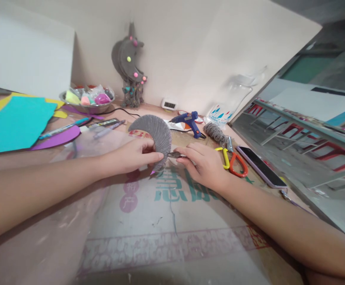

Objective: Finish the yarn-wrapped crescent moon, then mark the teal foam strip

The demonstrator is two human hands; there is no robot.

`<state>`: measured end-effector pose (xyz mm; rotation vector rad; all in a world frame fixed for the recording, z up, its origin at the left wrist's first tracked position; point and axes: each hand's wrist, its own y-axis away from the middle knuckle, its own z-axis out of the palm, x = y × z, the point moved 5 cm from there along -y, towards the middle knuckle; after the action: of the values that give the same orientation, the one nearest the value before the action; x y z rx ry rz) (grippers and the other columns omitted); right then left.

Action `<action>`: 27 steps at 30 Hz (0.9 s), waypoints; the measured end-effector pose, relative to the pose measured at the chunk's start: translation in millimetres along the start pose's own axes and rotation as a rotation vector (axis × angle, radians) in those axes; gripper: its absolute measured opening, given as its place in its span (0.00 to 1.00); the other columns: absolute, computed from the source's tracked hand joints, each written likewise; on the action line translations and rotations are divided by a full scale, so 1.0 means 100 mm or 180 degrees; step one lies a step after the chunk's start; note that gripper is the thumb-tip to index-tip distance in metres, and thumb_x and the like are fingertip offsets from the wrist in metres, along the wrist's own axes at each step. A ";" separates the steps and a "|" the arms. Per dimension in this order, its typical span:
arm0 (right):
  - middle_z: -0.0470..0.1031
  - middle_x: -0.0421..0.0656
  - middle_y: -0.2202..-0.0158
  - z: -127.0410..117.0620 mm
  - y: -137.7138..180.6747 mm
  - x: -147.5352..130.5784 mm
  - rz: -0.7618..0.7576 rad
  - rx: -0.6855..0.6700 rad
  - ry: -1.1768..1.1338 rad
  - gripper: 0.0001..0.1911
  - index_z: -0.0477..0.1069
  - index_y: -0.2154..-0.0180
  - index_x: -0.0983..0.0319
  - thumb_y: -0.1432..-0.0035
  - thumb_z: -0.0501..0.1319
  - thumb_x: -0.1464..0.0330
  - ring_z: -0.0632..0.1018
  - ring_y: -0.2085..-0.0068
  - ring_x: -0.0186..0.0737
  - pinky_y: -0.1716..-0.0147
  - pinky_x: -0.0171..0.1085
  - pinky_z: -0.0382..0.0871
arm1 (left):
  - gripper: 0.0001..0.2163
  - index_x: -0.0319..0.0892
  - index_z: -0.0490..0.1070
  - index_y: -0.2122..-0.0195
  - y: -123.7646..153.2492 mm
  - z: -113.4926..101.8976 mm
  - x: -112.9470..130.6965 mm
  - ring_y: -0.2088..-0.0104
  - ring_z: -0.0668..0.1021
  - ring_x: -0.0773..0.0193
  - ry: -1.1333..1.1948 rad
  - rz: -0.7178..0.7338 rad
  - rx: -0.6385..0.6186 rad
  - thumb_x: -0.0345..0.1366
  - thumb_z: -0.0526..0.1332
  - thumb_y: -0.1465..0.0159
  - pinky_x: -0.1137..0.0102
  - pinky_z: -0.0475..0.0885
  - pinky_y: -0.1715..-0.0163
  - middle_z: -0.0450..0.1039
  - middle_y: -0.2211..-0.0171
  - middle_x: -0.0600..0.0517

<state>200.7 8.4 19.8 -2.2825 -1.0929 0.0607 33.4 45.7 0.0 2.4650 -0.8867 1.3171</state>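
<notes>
Head view: left hand [127,157] pinches grey yarn-wrapped crescent [160,132], long axis upper-left to lower-right; right hand [205,162], just right of its outer curve, pinches slim dark metal tool [175,154].

Single head-worn view, facing forward and down; left hand [133,156], right hand [204,163] near, pale partition [184,59] beyond.
</notes>
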 end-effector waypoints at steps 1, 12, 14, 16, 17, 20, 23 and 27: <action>0.72 0.44 0.71 0.00 0.00 0.00 0.0021 -0.0014 -0.0011 0.12 0.71 0.57 0.66 0.37 0.54 0.66 0.70 0.69 0.38 0.69 0.36 0.61 | 0.11 0.40 0.68 0.73 0.00 0.00 0.00 0.76 0.71 0.68 0.0019 0.0007 0.0000 0.41 0.56 0.39 0.73 0.64 0.76 0.70 0.78 0.56; 0.71 0.43 0.71 0.04 0.02 0.03 0.0142 -0.0086 -0.0392 0.11 0.71 0.58 0.65 0.37 0.54 0.66 0.70 0.69 0.36 0.69 0.34 0.61 | 0.13 0.41 0.66 0.71 0.01 0.02 -0.07 0.77 0.71 0.67 0.0213 -0.0246 -0.0150 0.46 0.56 0.39 0.72 0.64 0.77 0.70 0.77 0.55; 0.71 0.43 0.71 0.04 0.01 0.03 0.0138 -0.0097 -0.0405 0.11 0.71 0.59 0.65 0.37 0.54 0.66 0.70 0.69 0.36 0.69 0.34 0.61 | 0.13 0.41 0.66 0.70 0.01 0.02 -0.07 0.77 0.71 0.67 0.0241 -0.0282 -0.0180 0.46 0.56 0.39 0.72 0.64 0.77 0.70 0.76 0.55; 0.71 0.43 0.71 0.04 0.01 0.03 0.0131 -0.0104 -0.0379 0.11 0.71 0.59 0.65 0.37 0.54 0.66 0.70 0.69 0.36 0.69 0.35 0.61 | 0.14 0.41 0.66 0.71 0.02 0.02 -0.07 0.76 0.72 0.67 0.0228 -0.0307 -0.0180 0.47 0.56 0.39 0.72 0.65 0.77 0.70 0.75 0.54; 0.71 0.43 0.71 0.04 0.01 0.03 0.0123 -0.0103 -0.0358 0.11 0.71 0.59 0.65 0.36 0.54 0.66 0.70 0.69 0.36 0.69 0.35 0.61 | 0.14 0.41 0.66 0.71 0.02 0.02 -0.07 0.76 0.72 0.67 0.0204 -0.0314 -0.0171 0.47 0.56 0.39 0.72 0.65 0.77 0.71 0.75 0.54; 0.71 0.43 0.71 0.04 0.00 0.02 0.0116 -0.0100 -0.0334 0.12 0.71 0.60 0.65 0.36 0.53 0.66 0.70 0.70 0.36 0.70 0.35 0.61 | 0.13 0.41 0.66 0.71 0.01 0.01 -0.06 0.76 0.72 0.67 0.0158 -0.0275 -0.0119 0.46 0.56 0.39 0.72 0.65 0.77 0.71 0.76 0.54; 0.71 0.43 0.71 0.03 0.00 0.03 0.0208 -0.0044 -0.0424 0.12 0.71 0.60 0.65 0.36 0.52 0.66 0.70 0.70 0.36 0.70 0.35 0.61 | 0.13 0.41 0.67 0.71 0.01 0.01 -0.06 0.78 0.71 0.67 0.0224 -0.0281 -0.0162 0.46 0.56 0.39 0.73 0.64 0.79 0.71 0.77 0.55; 0.70 0.43 0.72 0.01 0.01 0.03 0.0212 0.0045 -0.0467 0.12 0.71 0.60 0.65 0.36 0.53 0.65 0.70 0.70 0.36 0.70 0.34 0.61 | 0.13 0.41 0.67 0.72 0.00 0.01 -0.03 0.79 0.70 0.69 0.0232 -0.0150 -0.0158 0.45 0.55 0.39 0.74 0.63 0.80 0.70 0.78 0.55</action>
<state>203.3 10.4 19.0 -2.3313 -1.0854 0.2655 32.6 46.3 -3.4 2.3697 -0.8290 1.3434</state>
